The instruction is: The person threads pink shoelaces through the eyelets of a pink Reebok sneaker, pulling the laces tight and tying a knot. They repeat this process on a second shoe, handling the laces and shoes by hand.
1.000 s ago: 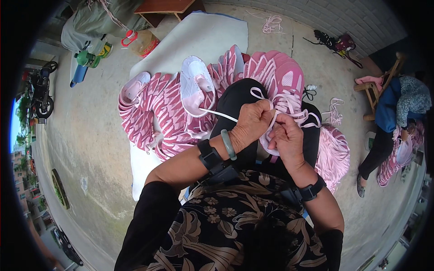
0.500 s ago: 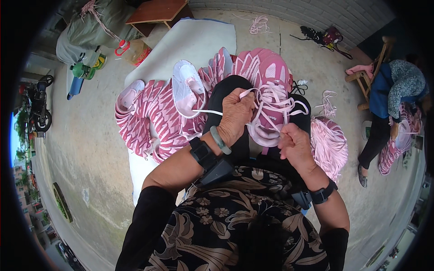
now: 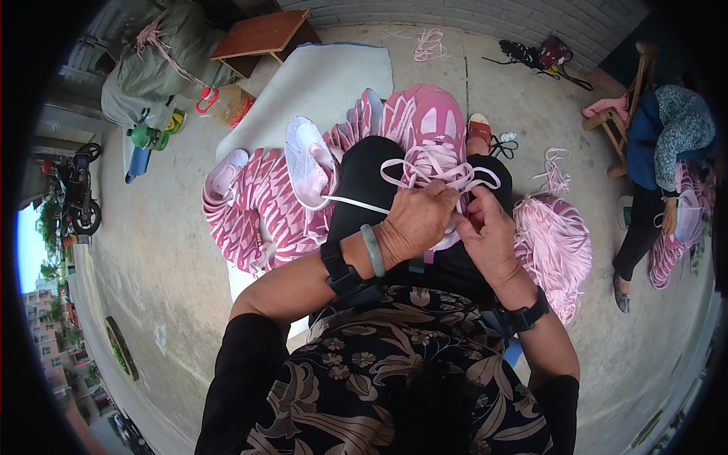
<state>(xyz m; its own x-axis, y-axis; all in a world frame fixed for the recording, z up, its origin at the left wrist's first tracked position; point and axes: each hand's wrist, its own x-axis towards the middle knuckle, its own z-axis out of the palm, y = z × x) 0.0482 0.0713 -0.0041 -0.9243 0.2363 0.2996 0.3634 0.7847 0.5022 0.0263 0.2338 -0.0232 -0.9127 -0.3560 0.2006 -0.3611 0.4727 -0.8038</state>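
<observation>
A pink shoe upper (image 3: 434,129) lies on my lap, its pale pink lace (image 3: 436,173) looped over the front. My left hand (image 3: 415,220) pinches the lace at the near end of the upper, and a lace strand (image 3: 355,203) runs off to the left from it. My right hand (image 3: 491,236) grips the lace right beside it, fingers closed. Both wrists wear black bands; the left also has a green bangle.
A row of pink uppers (image 3: 258,201) and one white-pink upper (image 3: 307,159) lie to my left on a white sheet (image 3: 326,76). A pile of pink laces (image 3: 557,243) sits on the right. Another seated person (image 3: 667,152) works at far right. Bags, bottles and a wooden stool stand behind.
My hands were apart half a second ago, pulling the lace outward; they have come together at the near end of the upper. The camera view has shifted slightly downward.
</observation>
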